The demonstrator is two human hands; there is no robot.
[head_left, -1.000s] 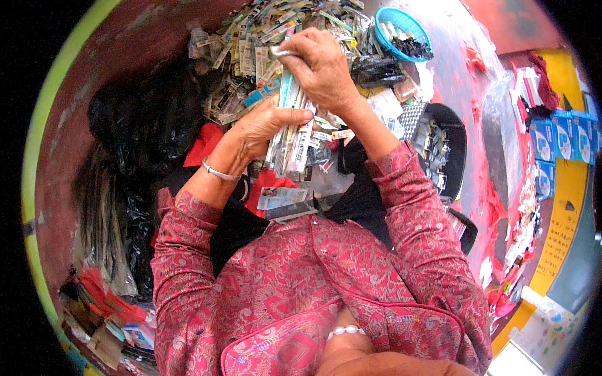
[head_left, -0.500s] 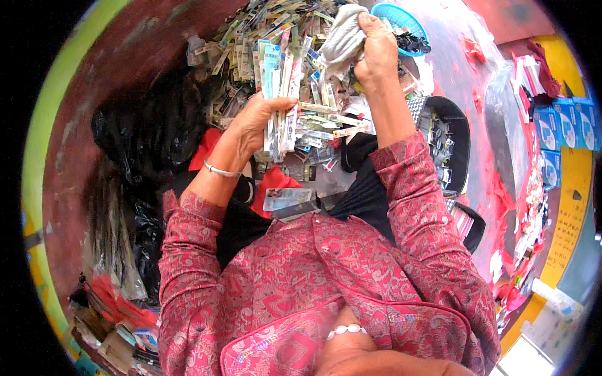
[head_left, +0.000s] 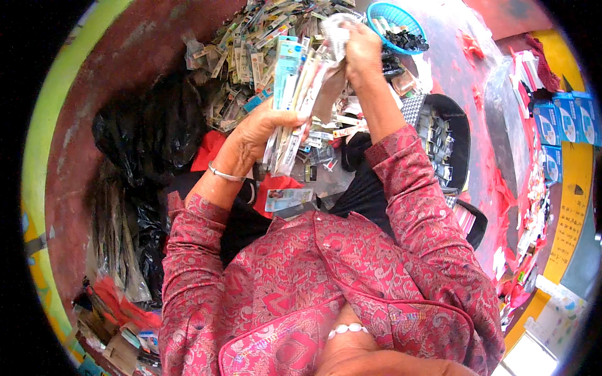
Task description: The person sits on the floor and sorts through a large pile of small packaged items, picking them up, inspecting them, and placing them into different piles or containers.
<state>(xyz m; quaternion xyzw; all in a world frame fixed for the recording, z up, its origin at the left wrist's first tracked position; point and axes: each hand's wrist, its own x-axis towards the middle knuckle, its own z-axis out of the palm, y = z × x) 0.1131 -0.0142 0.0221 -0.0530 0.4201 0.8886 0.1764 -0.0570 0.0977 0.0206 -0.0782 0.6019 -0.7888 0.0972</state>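
Note:
My left hand (head_left: 260,128) is closed around a bundle of long slim packets (head_left: 290,141), pale and light blue, some in clear plastic. The thumb lies across their front and the strips stand nearly upright, leaning a little to the right. In my right hand (head_left: 365,53) is a bunched grey-white cloth (head_left: 337,28), gripped beside the upper end of the bundle. The cloth seems to touch the packets on their right side, though exact contact is hard to make out. Behind both hands spreads a large heap of similar slim packets (head_left: 251,59).
A blue plastic basket (head_left: 371,14) with small black pieces stands beyond my right hand. A black case (head_left: 463,135) of small packaged items lies right of my right forearm. Black plastic bags (head_left: 147,125) are at the left. A flat printed packet (head_left: 288,199) rests near my lap.
My right hand has brought the cloth left and slightly down, against the bundle. The bundle in my left hand has shifted slightly right and tilted, and looks nearer.

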